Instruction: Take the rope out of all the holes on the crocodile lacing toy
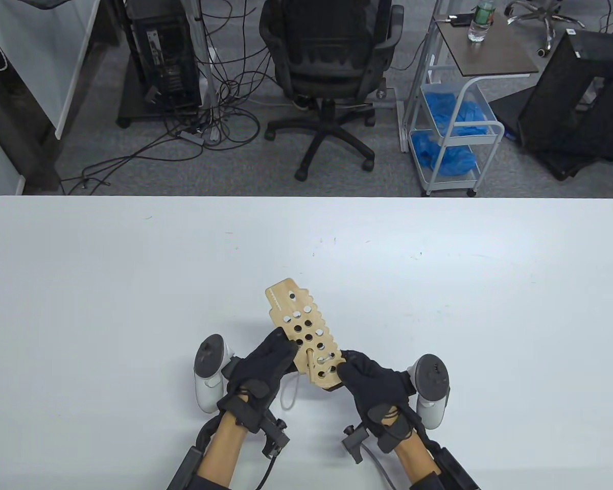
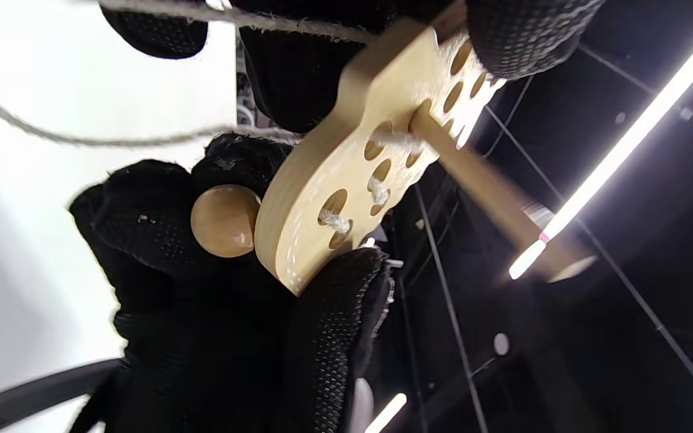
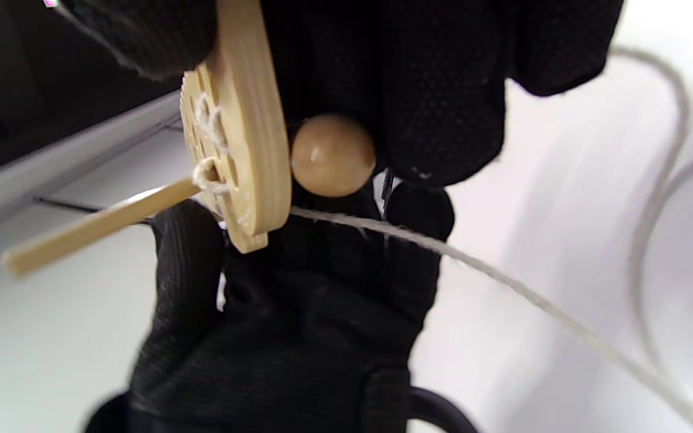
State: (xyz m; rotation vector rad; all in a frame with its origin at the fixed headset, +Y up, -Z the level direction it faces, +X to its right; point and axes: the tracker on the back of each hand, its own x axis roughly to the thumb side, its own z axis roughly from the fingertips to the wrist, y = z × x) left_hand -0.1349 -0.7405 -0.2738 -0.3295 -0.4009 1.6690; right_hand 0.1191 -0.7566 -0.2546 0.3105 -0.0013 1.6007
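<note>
Toy held above the surface by 2 hands

Toy (image 1: 305,332) is a flat wooden board with round holes, lifted off the white surface (image 1: 133,286) near its front edge and slanting away from the person. The left hand (image 1: 263,370) grips the board's left edge near its near end, fingers curled round it. The right hand (image 1: 370,380) grips the near end from the right, thumb on top and fingers beneath. Rope (image 3: 503,282) is laced through the holes at that near end; a wooden stick (image 2: 485,192) tied to it pokes through 1 hole. Under the board a round wooden bead (image 3: 332,155) sits against the right hand's fingers. Slack rope trails off in loops over the surface below.
</note>
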